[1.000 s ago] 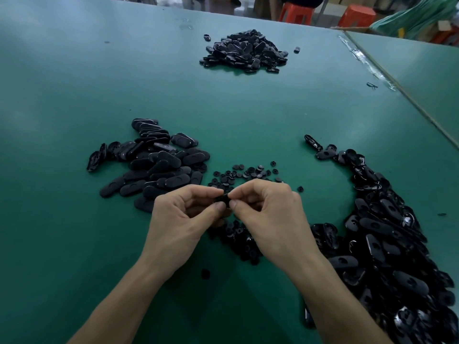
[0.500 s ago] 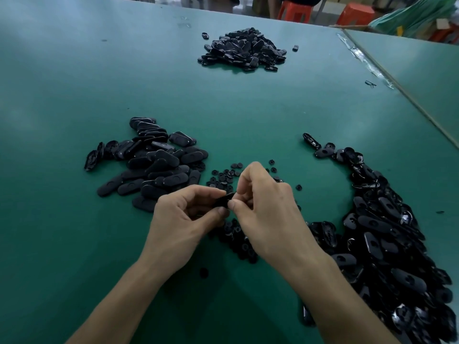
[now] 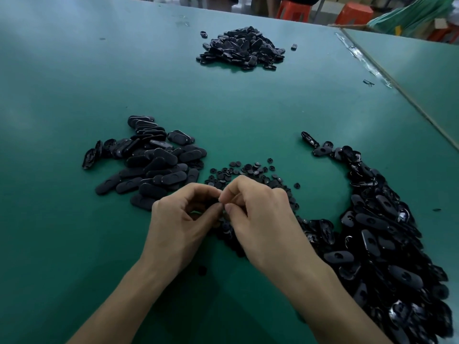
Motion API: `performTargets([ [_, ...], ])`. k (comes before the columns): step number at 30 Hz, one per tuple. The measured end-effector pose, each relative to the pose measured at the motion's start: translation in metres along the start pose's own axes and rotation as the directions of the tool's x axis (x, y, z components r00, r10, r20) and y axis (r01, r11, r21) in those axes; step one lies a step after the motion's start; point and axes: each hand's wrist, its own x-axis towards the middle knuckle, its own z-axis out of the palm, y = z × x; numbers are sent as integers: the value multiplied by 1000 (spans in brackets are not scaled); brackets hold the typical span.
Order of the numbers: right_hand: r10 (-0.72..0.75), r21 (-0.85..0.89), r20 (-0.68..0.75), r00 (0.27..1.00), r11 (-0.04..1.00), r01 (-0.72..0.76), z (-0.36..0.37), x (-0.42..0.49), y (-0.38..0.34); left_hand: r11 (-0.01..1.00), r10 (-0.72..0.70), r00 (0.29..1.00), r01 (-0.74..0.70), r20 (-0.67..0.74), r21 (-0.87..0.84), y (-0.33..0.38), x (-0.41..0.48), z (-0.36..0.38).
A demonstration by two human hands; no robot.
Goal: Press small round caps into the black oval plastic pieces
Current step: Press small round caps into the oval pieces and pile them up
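**Head view: pressing under way at lower centre, and most of the stock looks untouched.**
The left hand (image 3: 183, 219) and right hand (image 3: 263, 219) meet fingertip to fingertip with fingers curled tight; what they pinch is hidden, so I cannot tell. Loose caps (image 3: 248, 170) lie just beyond. The left-centre heap (image 3: 154, 162) of ovals looks finished. The larger right-edge heap (image 3: 382, 244) shows open holes and is judged outstanding. The status of the top-centre heap (image 3: 241, 48) is unclear.

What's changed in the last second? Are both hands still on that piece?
The right hand lifted its forefinger half a second ago and has curled it back down at the oval piece, now mostly hidden in the grip. The left hand still pinches it; nothing was let go. Unchanged: the hands' spot, the caps, the left pile, right pile and far pile.
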Motion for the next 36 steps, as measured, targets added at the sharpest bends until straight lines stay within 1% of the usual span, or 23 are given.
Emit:
performTargets([
  [2,-14,14,7,1000,1000,14,-3,1,2,1000,-4,1000,4,-3,-11,0,0,0],
  [6,-86,-9,-71,994,996,85,-10,9,9,991,-53,999,54,5,-126,3,-1,3],
  [8,-105,17,-43,994,994,106,-13,13,14,982,-60,998,62,18,-177,4,-1,4],
  [11,-123,174,48,991,978,113,-18,16,20,958,-75,996,84,43,-273,4,0,3],
  [17,-96,240,65,993,968,78,-20,21,30,905,-152,985,172,81,-390,5,2,0],
  [21,-95,264,85,992,962,69,-19,19,31,902,-166,983,182,74,-392,4,2,0],
  [24,-94,251,83,992,965,71,-20,20,30,902,-172,982,191,82,-387,2,3,0],
  [29,-107,200,54,993,975,94,-17,20,26,911,-171,981,191,87,-366,1,4,-2],
  [36,-108,206,14,994,973,103,-16,19,21,912,-157,986,163,49,-376,4,2,-1],
])
